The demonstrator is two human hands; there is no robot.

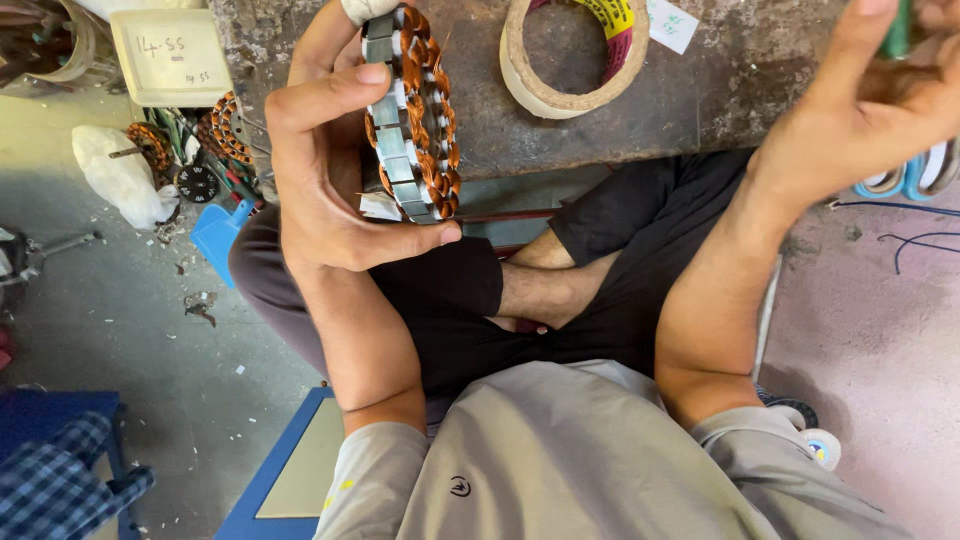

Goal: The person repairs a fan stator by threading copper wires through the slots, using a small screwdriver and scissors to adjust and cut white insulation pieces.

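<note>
**Stator held edge-on over the bench**

Over your crossed legs, from the head view: your left hand (pixel 330 190) is closed round a stator (pixel 412 115), thumb under its lower rim and forefinger hooked over the top, so the ring stands edge-on just in front of the bench (pixel 740 80). Grey steel teeth alternate with glossy copper windings around its rim. Your right hand (pixel 880 100) is raised well apart, fingers curled about a slim green object (pixel 897 30); how tight that grip is cannot be told at the frame edge. By the look of it you are inspecting the windings; any next touch calls for a steady ring. A worn tape roll (pixel 575 50) lies flat on the pitted bench.
</note>
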